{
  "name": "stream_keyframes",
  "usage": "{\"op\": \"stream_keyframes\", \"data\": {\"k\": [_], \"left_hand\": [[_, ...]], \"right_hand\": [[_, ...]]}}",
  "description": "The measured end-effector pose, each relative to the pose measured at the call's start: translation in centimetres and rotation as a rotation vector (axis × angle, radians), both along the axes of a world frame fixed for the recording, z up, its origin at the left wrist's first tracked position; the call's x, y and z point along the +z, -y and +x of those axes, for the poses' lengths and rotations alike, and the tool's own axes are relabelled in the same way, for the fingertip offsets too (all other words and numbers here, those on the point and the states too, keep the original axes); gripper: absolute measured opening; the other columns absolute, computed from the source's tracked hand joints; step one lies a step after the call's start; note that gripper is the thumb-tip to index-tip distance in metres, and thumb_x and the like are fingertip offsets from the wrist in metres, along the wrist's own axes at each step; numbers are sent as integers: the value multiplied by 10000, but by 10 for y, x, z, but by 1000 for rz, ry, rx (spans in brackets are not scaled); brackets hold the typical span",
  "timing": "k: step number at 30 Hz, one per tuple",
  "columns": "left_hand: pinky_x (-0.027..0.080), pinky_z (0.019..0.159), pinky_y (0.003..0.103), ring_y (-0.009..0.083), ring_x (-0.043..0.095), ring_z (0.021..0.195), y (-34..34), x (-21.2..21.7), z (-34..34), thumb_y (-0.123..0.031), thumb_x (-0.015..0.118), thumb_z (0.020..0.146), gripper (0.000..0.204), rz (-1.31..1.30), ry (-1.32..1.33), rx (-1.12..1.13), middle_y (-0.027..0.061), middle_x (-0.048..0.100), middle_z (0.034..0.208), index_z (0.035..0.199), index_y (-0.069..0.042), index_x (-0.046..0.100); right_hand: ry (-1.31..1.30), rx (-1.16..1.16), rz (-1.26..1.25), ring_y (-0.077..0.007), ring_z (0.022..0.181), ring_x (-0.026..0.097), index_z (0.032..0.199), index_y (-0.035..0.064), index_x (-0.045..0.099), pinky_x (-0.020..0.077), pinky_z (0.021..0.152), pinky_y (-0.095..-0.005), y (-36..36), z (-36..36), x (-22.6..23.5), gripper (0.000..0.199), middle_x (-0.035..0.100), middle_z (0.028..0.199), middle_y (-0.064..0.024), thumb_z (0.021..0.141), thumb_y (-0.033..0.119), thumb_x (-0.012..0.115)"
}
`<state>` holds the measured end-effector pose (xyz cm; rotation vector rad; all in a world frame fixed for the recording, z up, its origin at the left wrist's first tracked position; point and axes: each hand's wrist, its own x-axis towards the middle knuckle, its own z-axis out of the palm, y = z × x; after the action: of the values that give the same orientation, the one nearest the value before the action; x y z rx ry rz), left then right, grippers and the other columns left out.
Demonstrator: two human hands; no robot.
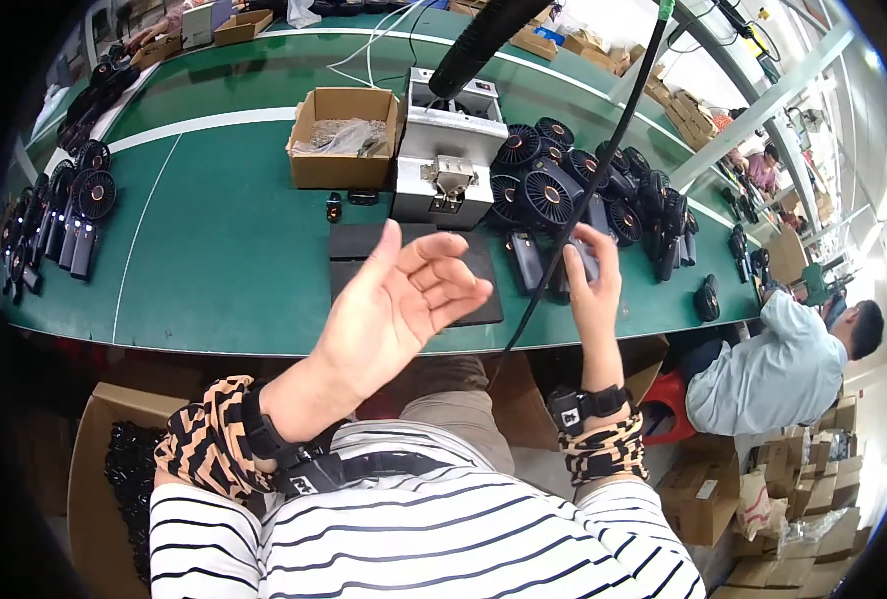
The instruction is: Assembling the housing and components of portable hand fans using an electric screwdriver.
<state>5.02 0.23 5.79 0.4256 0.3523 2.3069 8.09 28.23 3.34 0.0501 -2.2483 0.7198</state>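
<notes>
My left hand (pixel 389 304) is raised over the near part of the bench, palm up and fingers loosely curled, with nothing in it. Under and behind it lies a flat black pad (pixel 349 240). At the near end of a fan pile, my right hand (pixel 595 290) has thumb and fingers on either side of a handheld fan's dark grey handle (pixel 585 258); the fingers partly cover it. Several black handheld fans (pixel 548 198) are heaped there. A silver machine with a metal fixture (pixel 453 180) stands beyond the pad.
An open carton of small parts (pixel 309 170) sits left of the machine. More fans (pixel 94 195) stand at far left. A black cable (pixel 618 135) hangs across the view by my right hand. A co-worker (pixel 773 364) sits at right. A box of black parts (pixel 89 479) is low left.
</notes>
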Motion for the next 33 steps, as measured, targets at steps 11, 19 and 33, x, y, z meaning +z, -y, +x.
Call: {"op": "stream_keyframes", "data": {"k": [11,19,33], "left_hand": [[399,1071,461,360,504,1232,6,-19,-19,-526,279,1003,652,17,108,-9,213,583,1211,1366,-1,414],[422,1057,431,320,528,1213,-8,-24,-17,-402,339,1029,522,-147,-50,88,181,586,1212,1352,-1,424],[549,720,268,137,625,861,-37,-28,-2,-131,564,963,382,-671,-408,165,77,570,1092,1293,-15,411]], "right_hand": [[43,-72,-279,-231,983,611,1359,17,427,490,842,-337,-22,-7,-17,482,598,1173,-167,905,88,575],[137,500,-1059,-232,969,641,1333,-4,403,543,847,-341,46,-1,-2,443,581,1220,-202,964,215,511],[365,770,-1152,-245,1148,563,1365,27,380,505,888,-325,97,-4,-2,502,526,1322,-179,970,298,533]]}}
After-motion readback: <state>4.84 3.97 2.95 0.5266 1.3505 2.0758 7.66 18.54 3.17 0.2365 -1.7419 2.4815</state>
